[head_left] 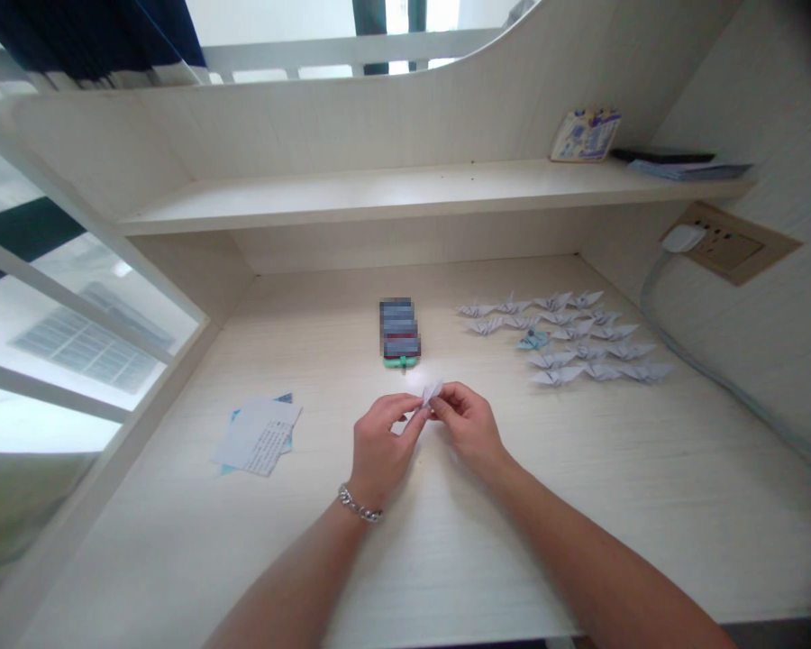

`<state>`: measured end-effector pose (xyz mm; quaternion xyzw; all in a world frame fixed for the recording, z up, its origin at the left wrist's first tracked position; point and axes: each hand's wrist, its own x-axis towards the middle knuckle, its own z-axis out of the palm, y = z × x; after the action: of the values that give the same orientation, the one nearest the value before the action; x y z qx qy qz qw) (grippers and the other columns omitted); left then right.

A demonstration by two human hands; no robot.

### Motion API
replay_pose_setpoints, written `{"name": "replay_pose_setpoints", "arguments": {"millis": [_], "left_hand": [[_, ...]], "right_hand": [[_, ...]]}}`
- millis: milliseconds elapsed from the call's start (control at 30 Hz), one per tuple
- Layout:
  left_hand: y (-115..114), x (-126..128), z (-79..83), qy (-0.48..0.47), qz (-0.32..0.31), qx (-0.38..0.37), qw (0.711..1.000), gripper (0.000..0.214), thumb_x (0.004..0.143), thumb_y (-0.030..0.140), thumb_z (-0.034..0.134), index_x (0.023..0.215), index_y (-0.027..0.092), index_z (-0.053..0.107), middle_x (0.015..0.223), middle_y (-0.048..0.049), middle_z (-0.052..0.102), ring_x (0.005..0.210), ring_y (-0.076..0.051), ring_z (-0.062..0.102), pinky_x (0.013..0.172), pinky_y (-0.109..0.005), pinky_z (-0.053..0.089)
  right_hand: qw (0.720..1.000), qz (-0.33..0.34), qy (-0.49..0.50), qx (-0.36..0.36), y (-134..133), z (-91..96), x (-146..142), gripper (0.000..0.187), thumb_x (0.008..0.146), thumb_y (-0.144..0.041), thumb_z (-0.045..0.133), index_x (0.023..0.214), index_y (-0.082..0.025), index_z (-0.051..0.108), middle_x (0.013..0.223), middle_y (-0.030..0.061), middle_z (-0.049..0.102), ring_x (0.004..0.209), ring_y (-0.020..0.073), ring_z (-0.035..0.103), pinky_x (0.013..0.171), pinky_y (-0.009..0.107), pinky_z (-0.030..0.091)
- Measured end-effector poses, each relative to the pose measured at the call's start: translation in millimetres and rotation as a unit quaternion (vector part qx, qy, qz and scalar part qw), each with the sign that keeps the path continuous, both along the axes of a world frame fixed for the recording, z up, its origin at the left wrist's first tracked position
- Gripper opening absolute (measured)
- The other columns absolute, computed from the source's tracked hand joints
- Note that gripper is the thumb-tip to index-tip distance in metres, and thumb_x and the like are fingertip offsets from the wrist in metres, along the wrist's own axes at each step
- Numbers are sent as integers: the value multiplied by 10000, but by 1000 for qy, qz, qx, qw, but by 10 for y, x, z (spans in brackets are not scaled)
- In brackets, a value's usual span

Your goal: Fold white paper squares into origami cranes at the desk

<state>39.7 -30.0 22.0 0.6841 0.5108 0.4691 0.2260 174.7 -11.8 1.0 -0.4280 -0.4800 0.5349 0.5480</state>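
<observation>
My left hand (pixel 381 446) and my right hand (pixel 469 422) meet over the middle of the pale wooden desk (pixel 581 505). Both pinch a small folded piece of white paper (pixel 432 393) between thumb and fingers, just above the desk. A chain bracelet (pixel 359 507) sits on my left wrist. Behind the paper lies a phone (pixel 399 333) in a green case, its screen blurred.
Several folded paper cranes (pixel 568 338) lie in rows at the right, one of them teal. A few paper sheets (pixel 258 435) rest at the left. A shelf (pixel 405 189) carries a small pack and papers. A wall socket (pixel 730 242) feeds a cable along the right wall.
</observation>
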Motion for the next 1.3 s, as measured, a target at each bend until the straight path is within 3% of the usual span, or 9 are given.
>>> {"name": "replay_pose_setpoints", "arguments": {"millis": [133,300,467,667,867,1133,1300], "left_hand": [[-8,-2,-3,12,2,7,1000,136,763,244,587,851,205,683,895,-53,674,832,-159,615,775,-304,502],[-6,-11,-14,-5,7,-57,998,178,776,267,566,908,197,662,847,-43,684,748,-147,630,726,-285,513],[39,-35,-36,-34,8,-93,995,169,771,294,559,839,170,652,843,-55,667,761,-153,622,693,-273,513],[75,-35,-102,-132,20,-141,981,198,723,310,613,836,151,645,815,-62,671,741,-156,627,694,-276,511],[114,-28,-148,-237,-1,-182,954,309,692,261,652,962,129,578,763,-52,652,708,-130,626,678,-251,506],[141,-51,-170,-181,-24,-224,957,269,691,354,635,815,116,664,768,-83,682,683,-166,626,592,-258,495],[137,-57,-167,-151,-24,-209,966,247,710,359,612,778,128,668,717,-56,675,639,-147,607,575,-241,475]], "right_hand": [[1000,-11,-27,4,-4,-10,-6,182,719,-332,618,799,-169,620,717,18,633,656,144,571,625,279,480],[996,-23,-86,21,-37,17,-13,165,752,-312,568,816,-171,622,742,31,640,686,158,579,646,280,467],[988,-26,-151,23,-74,40,-25,158,765,-312,550,801,-167,603,717,27,619,649,148,554,609,259,448],[989,-11,-148,17,-71,28,-29,184,765,-334,541,810,-163,589,718,28,613,655,151,558,615,261,453],[991,-2,-137,11,-71,44,-38,157,759,-311,546,788,-166,600,694,16,606,635,145,553,597,252,447],[986,-21,-167,9,-74,54,-35,199,757,-328,547,795,-161,648,710,30,653,620,147,568,569,249,444],[994,0,-111,-25,-42,12,-34,218,721,-322,592,842,-152,657,778,62,678,682,170,611,625,276,481]]}}
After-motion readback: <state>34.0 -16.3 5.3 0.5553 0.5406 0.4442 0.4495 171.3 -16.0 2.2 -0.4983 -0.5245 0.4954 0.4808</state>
